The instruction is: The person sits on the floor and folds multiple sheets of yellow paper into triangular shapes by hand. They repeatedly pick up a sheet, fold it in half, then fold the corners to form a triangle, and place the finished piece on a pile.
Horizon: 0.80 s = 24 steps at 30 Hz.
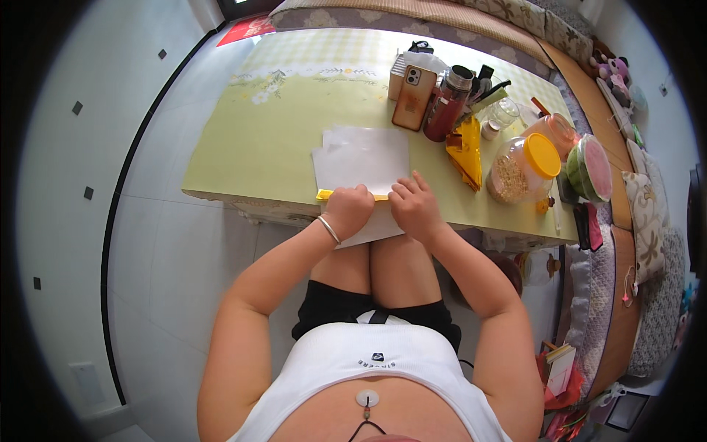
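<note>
White paper sheets (361, 158) lie in a loose stack at the table's near edge, and a part of the paper (375, 227) hangs over the edge toward my lap. Across the paper runs a flat yellow strip (324, 194), perhaps a ruler. My left hand (350, 211) is closed in a fist over the strip. Close by on its right, my right hand (414, 208) has its fingers curled at the paper's right side, with one finger raised. The fingertips' exact hold is partly hidden.
A phone (415, 98) leans upright beside a dark red thermos (449, 103) on the green table (243, 155). Right of them are a yellow foil packet (464, 153), a yellow-lidded jar (515, 173) and a cut watermelon (589, 168). A couch (622, 272) stands along the right.
</note>
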{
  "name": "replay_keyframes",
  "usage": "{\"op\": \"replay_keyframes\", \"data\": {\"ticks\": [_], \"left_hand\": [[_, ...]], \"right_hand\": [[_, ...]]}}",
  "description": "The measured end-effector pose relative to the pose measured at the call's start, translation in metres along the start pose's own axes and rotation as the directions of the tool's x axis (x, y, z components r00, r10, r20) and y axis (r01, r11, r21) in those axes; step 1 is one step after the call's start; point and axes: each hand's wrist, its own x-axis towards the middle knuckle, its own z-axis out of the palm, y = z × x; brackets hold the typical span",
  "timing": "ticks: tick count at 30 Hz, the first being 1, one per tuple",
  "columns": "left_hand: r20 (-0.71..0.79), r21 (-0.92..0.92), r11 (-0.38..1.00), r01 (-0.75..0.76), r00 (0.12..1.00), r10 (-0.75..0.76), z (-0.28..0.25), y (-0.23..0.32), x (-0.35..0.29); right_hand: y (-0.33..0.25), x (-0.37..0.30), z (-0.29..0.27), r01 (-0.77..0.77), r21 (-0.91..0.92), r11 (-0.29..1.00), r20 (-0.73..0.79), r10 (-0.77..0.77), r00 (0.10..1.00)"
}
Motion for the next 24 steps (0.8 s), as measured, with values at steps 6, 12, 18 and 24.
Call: {"op": "replay_keyframes", "data": {"ticks": [6,12,18,24], "left_hand": [[-0.08,-0.773,0.632,0.056,0.979,-0.185,-0.026,-0.046,0.0],[0.46,-0.888,0.042,0.459,0.882,0.104,-0.029,-0.087,0.017],[0.224,-0.893,0.406,0.194,0.974,0.027,-0.049,-0.081,0.019],[0.14,-0.56,0.826,-0.059,0.976,0.165,-0.054,-0.037,-0.024]], "right_hand": [[0.019,-0.006,-0.029,-0.243,0.568,0.786,-0.167,0.399,0.902],[0.024,-0.022,-0.019,-0.028,0.336,0.941,-0.094,0.063,0.994],[-0.012,-0.007,-0.013,0.025,0.081,0.996,-0.059,-0.02,0.998],[-0.028,0.013,-0.013,-0.064,0.262,0.963,-0.023,0.072,0.997]]}}
